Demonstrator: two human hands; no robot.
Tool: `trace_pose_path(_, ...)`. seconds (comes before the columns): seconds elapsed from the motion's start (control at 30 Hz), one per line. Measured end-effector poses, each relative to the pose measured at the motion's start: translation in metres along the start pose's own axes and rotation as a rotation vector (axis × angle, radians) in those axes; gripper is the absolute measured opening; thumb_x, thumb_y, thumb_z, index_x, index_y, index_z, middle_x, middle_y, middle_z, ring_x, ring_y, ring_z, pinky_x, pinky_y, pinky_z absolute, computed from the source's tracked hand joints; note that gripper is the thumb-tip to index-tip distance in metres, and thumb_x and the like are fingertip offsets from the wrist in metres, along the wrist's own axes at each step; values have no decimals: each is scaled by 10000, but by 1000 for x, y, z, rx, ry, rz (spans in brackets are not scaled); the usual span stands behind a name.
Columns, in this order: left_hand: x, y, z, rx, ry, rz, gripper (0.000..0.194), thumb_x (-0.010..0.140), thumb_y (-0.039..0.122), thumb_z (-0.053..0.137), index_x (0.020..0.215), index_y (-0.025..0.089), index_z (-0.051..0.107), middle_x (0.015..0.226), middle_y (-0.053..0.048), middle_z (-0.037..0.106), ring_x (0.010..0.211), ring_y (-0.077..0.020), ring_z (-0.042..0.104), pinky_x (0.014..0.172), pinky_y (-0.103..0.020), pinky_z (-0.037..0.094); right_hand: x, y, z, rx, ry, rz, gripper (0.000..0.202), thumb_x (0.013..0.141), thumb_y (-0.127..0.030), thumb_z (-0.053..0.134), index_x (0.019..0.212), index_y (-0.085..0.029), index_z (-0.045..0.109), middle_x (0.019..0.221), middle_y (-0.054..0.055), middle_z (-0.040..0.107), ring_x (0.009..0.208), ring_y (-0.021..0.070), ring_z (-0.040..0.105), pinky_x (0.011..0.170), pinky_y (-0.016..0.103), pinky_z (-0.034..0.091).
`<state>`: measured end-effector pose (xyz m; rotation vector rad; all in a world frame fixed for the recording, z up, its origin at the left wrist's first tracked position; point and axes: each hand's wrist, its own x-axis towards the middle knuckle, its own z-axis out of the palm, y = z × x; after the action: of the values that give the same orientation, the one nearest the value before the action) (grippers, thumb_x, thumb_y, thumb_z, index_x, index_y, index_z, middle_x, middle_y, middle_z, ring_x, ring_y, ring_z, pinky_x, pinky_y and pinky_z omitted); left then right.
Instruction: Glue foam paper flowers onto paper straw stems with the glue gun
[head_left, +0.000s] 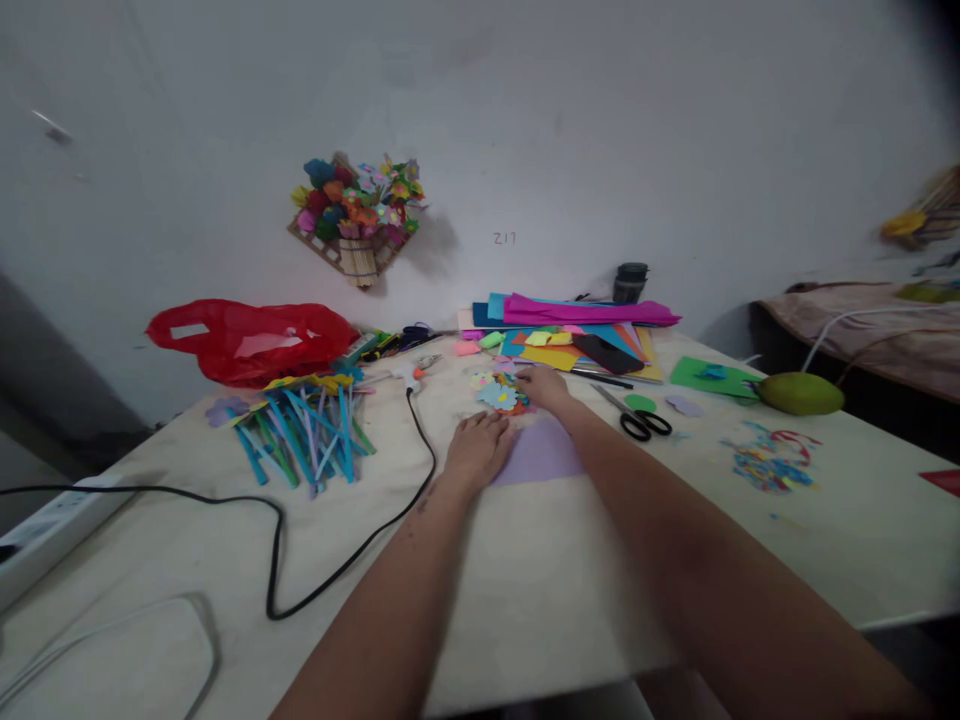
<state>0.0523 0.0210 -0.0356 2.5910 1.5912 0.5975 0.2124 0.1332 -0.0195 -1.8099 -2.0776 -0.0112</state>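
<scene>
My left hand point(478, 448) lies flat with its fingers stretched forward, at the left edge of a purple sheet point(541, 452). Just beyond its fingertips is a small pile of flower-shaped paper cutouts point(498, 396), blue, yellow and orange among them. My right hand point(544, 387) is at the right side of this pile, its fingers bent together against the cutouts. What those fingers hold, if anything, is hidden. Scissors point(637, 420) with black handles lie to the right of my right forearm.
A glue gun point(409, 376) trails a black cord toward a white power strip point(56, 525). Colored strips point(304, 435) and a red plastic bag point(255, 340) occupy the left. Colored sheets point(577, 345) are stacked against the wall. A green fruit point(801, 393) and paper scraps point(776, 462) lie right.
</scene>
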Motion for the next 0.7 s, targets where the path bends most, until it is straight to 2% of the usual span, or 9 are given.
trace_pose_path(0.23, 0, 0, 0, -3, -12, 5, 488, 869, 440, 166, 1165, 242, 499, 1266, -15, 464, 1179, -208, 351, 974, -383, 254, 2, 1, -6, 40, -5, 88, 312, 808, -338, 391, 930, -248, 663, 965, 36, 651, 889, 177, 576, 687, 235, 409)
trace_pose_path(0.47, 0, -1, 2, 4, 14, 12, 504, 867, 448, 151, 1161, 240, 503, 1266, -10, 465, 1172, -216, 362, 969, -387, 261, 1, -5, -11, -6, 8, 66, 350, 761, -473, 432, 942, -274, 656, 964, 36, 649, 892, 198, 572, 671, 248, 400)
trace_pose_path(0.57, 0, -1, 2, 0, 13, 10, 502, 865, 452, 158, 1162, 240, 503, 1269, -18, 462, 1174, -226, 358, 963, -400, 264, 1, -8, -12, -57, 4, 28, 325, 742, -448, 470, 953, -278, 649, 985, 36, 642, 901, 205, 567, 685, 258, 400)
trace_pose_path(0.7, -1, -1, 1, -22, 15, 19, 496, 863, 452, 172, 1156, 236, 509, 1262, -29, 469, 1175, -228, 358, 963, -406, 261, 0, -8, -13, -135, -9, 8, 308, 801, -355, 404, 930, -242, 660, 974, 74, 638, 907, 206, 563, 711, 271, 393)
